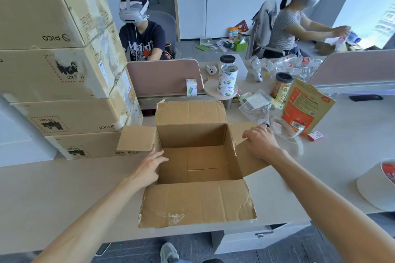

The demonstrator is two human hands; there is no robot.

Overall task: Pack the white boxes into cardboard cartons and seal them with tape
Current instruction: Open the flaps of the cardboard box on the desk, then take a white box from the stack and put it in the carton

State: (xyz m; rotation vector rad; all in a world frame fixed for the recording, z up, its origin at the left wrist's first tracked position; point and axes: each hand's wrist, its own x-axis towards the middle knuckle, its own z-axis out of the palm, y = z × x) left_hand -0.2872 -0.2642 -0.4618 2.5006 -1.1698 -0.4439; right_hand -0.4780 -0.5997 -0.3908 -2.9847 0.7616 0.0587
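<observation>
Office desk [64, 188] carries the work: left grip [149, 164], fingers straight and holding nothing, touches the empty cardboard carton [198, 200] at its left wall. Right grip [261, 142], open, presses the right flap [248, 164] outward. Carton-opening seems in hand; next calls for fetching white boxes, none plainly visible.

The bare left forearm [96, 205] comes in from the lower left and angles inward to the right. It ends in the left hand [149, 166], palm down, with its fingers [159, 157] straight, slightly spread and holding nothing. The bare right forearm [320, 190] comes in from the lower right and angles inward to the left. The right hand [261, 142] lies farther forward, its back turned up and its knuckles bent. Its fingertips are hidden, so it is unclear whether it grips anything. The two hands are well apart.
</observation>
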